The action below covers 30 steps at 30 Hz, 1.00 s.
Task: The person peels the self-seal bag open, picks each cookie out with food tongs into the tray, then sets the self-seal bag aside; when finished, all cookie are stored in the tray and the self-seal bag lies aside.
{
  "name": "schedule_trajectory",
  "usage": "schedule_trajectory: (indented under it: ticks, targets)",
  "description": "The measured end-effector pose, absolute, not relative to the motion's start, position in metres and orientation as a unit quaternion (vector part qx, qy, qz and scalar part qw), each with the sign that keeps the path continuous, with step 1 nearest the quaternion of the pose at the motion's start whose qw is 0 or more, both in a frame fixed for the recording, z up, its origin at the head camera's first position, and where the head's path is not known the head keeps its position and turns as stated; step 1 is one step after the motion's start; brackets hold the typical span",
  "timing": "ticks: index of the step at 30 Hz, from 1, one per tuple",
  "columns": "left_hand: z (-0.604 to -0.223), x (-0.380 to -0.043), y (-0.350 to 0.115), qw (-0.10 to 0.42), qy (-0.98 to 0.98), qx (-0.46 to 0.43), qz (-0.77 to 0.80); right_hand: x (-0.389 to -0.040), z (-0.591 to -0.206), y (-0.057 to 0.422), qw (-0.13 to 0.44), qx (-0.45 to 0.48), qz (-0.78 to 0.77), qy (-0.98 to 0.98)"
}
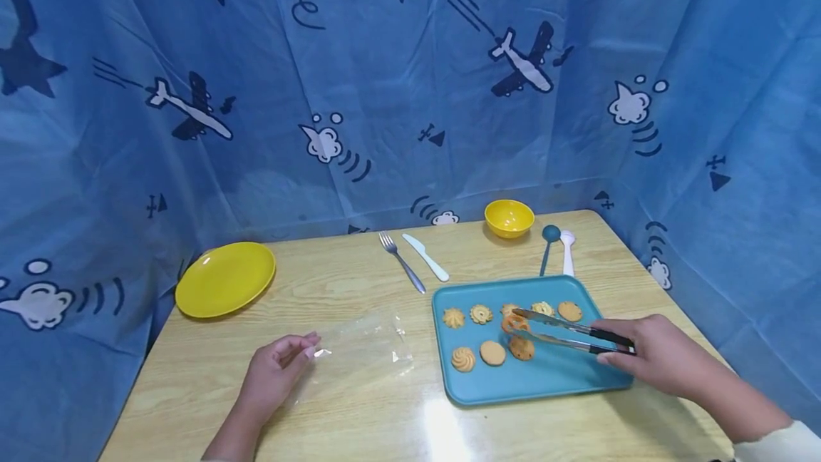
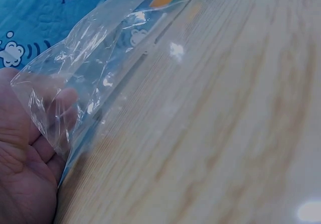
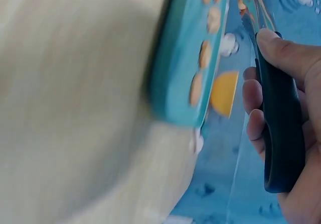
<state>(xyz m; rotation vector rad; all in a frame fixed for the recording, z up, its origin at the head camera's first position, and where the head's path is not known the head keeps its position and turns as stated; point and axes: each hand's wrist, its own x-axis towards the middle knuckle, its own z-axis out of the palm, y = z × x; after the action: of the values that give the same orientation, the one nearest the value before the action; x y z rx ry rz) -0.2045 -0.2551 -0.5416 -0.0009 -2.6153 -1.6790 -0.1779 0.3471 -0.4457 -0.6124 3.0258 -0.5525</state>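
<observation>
My left hand (image 1: 277,373) pinches one edge of a clear plastic bag (image 1: 365,348) at the left of the tray; the left wrist view has the crinkled film (image 2: 95,48) partly over the fingers. In my right hand (image 1: 667,355) is a pair of metal tongs with black handles (image 3: 282,118). Between the tongs' tips, a pretzel-shaped cookie (image 1: 514,324) is held above the blue tray (image 1: 551,380). Two rows of cookies lie on that tray, among them a swirled one (image 1: 463,359) and a plain round one (image 1: 492,353).
A yellow plate (image 1: 226,280) stands at the back left. A fork (image 1: 404,264) and a white knife (image 1: 426,257) lie behind the tray. Farther right are a yellow bowl (image 1: 509,219), a dark spoon (image 1: 549,236) and a pale spoon (image 1: 567,244). Blue curtain surrounds the table's far sides.
</observation>
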Motion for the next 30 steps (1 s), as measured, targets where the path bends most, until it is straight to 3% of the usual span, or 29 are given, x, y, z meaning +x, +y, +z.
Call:
schedule_trajectory:
  ticks: [6,13,30]
  targets:
    - [-0.543,-0.207,-0.255,0.018,-0.839,-0.007,-0.544,-0.159,-0.457,0.38,-0.04,-0.176,-0.145,0.973]
    - [-0.544,-0.208,-0.256,0.022,-0.842,-0.007,-0.539,-0.151,-0.465,0.395,-0.002,-0.148,-0.144,0.978]
    - [-0.539,-0.203,-0.256,0.012,-0.849,-0.005,-0.529,-0.154,-0.473,0.394,-0.008,-0.154,-0.155,0.976]
